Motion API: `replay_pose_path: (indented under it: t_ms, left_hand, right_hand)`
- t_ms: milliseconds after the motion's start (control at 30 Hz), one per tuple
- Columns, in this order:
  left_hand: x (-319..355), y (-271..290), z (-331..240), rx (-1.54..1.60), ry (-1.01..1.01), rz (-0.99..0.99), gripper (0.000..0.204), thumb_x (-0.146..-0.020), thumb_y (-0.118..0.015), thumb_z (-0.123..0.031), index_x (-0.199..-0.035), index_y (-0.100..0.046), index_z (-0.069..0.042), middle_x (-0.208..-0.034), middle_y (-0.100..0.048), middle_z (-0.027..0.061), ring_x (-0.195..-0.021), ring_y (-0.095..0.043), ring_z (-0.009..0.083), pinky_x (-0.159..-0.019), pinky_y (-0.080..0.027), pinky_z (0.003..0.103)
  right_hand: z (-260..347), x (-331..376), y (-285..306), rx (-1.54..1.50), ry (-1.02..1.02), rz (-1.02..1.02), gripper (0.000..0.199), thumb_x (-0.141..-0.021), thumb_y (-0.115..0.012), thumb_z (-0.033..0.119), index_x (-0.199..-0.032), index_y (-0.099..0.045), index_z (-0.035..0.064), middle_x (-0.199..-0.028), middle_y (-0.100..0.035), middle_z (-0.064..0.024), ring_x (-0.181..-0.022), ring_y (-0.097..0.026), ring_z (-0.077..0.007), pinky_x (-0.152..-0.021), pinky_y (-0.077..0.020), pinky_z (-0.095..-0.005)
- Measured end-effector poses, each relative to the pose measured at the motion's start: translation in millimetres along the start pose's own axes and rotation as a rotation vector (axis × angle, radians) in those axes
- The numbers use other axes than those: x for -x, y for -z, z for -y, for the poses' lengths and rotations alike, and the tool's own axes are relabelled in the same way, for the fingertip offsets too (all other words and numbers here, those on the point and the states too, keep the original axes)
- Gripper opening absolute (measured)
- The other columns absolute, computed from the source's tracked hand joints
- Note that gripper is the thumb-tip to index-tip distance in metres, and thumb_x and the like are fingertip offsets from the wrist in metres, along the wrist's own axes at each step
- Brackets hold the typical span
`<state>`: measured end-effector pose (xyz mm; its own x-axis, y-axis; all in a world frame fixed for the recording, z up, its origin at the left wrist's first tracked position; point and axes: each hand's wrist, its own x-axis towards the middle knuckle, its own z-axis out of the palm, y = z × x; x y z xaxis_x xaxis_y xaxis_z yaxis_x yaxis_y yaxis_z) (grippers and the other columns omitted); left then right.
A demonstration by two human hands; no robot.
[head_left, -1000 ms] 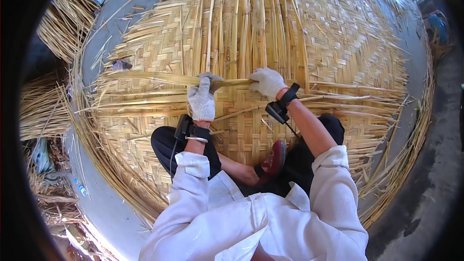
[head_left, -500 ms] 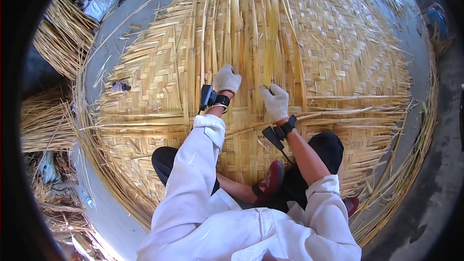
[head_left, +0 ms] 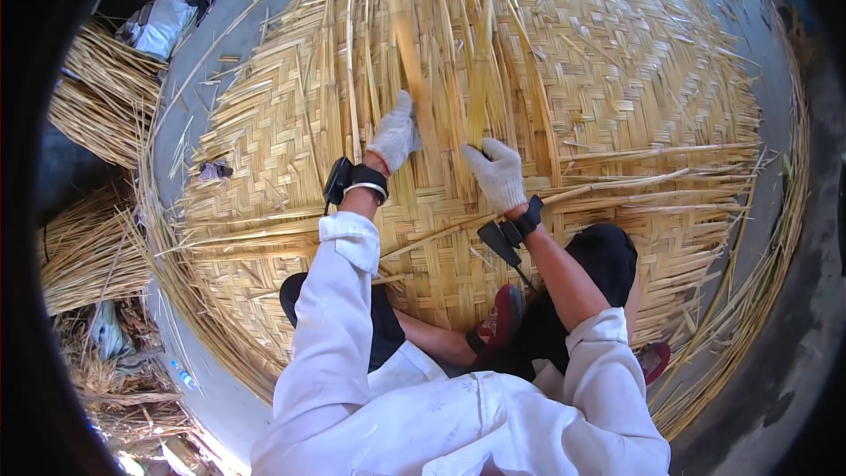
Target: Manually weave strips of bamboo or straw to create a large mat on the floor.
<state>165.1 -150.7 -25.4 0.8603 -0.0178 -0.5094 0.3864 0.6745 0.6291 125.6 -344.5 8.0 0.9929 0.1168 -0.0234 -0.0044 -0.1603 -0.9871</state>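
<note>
Both my hands wear pale knitted gloves above a large woven mat [head_left: 634, 97] of flattened yellow reeds. My right hand [head_left: 497, 174] is closed on the near end of a flat reed strip [head_left: 482, 79], which runs away from me toward the far edge. A little farther off and to the left, my left hand [head_left: 395, 135] is closed at the edge of a second flat strip [head_left: 407, 44], smeared by motion; its fingertips are partly hidden. Several loose lengthwise reeds lie beside and between the hands. A long crosswise reed [head_left: 608, 185] passes near my right wrist.
Bundles of reeds [head_left: 106, 92] are stacked at the left, with a whitish plastic bag [head_left: 163, 25] behind them. Loose reeds curve round the mat's edge on a grey floor [head_left: 216, 57]. My red shoe [head_left: 504, 322] rests on the mat. A small dark scrap [head_left: 214, 171] lies at left.
My left hand has shifted left and slightly away, turning beside a strip that now slants near it. My right hand has moved slightly away from me, still holding its strip.
</note>
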Motion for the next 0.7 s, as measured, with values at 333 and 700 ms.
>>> replay_pose_path:
  t_ms: [333, 700]
  left_hand:
    - [33.9, -10.6, 12.2, -0.338, -0.193, -0.020, 0.019, -0.078, -0.065, -0.006, -0.096, -0.060, -0.001, -0.084, -0.063, 0.0028, -0.075, -0.060, 0.0128, -0.068, -0.049, 0.025]
    - [35.3, -10.7, 21.0, -0.186, -0.166, -0.044, 0.016, -0.077, -0.064, 0.000, -0.093, -0.061, 0.000, -0.085, -0.064, 0.0054, -0.078, -0.060, 0.0149, -0.074, -0.048, 0.026]
  right_hand:
    - [-8.4, -13.6, -4.6, -0.062, -0.247, 0.013, 0.021, -0.075, -0.063, 0.019, -0.077, -0.062, -0.0019, -0.059, -0.050, 0.0013, -0.056, -0.040, -0.0046, -0.051, -0.0370, -0.0246]
    - [-25.6, -8.9, -5.8, -0.120, -0.247, 0.032, 0.020, -0.076, -0.063, 0.017, -0.085, -0.064, -0.0012, -0.068, -0.061, -0.0011, -0.063, -0.054, -0.0096, -0.058, -0.0435, -0.0262]
